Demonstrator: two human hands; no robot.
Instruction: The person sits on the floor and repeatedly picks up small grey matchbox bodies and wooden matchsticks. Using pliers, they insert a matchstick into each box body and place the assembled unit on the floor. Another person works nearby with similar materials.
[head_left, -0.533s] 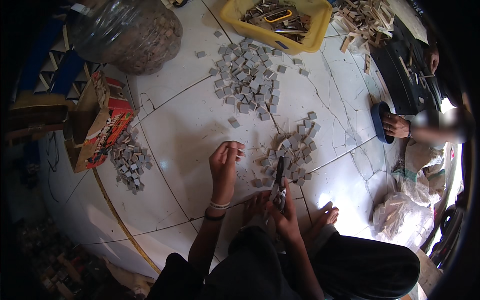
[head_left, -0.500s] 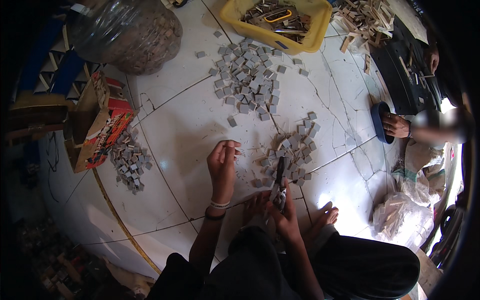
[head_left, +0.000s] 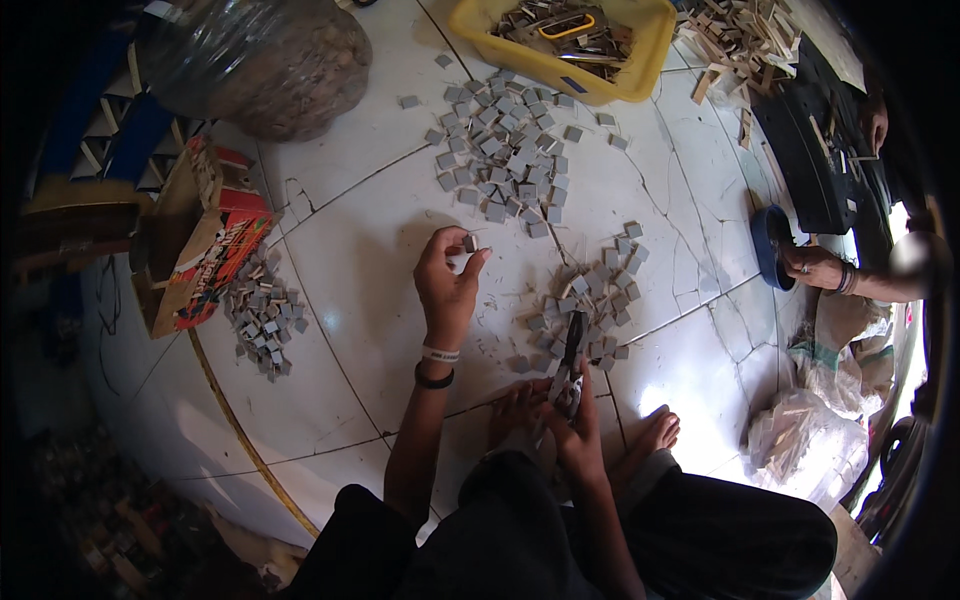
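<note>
My left hand (head_left: 446, 285) is raised over the white floor, thumb and forefinger pinching a small grey-and-pale block (head_left: 471, 243). Lower down, my right hand (head_left: 577, 435) wraps round the handles of pliers (head_left: 574, 345), their dark jaws pointing away from me. Beyond and beside the jaws lies a loose heap of small grey square blocks (head_left: 603, 290), some with thin slivers sticking out. A bigger spread of like blocks (head_left: 510, 150) covers the floor farther off. To the left, a third small pile (head_left: 268, 320) sits against a torn red box (head_left: 215, 235).
A yellow tub (head_left: 575, 85) of scraps stands at the far side, a big clear plastic jar (head_left: 290, 70) at far left. On the right, another person's hand (head_left: 815, 268) reaches into a blue bowl (head_left: 768, 250). Wood sticks (head_left: 745, 45) and plastic bags (head_left: 810, 440) lie around there.
My left hand has moved farther from me and turned, so the block in its pinch now shows. My right hand and the pliers stay nearly in place. The other person's hand shifts slightly at the bowl.
</note>
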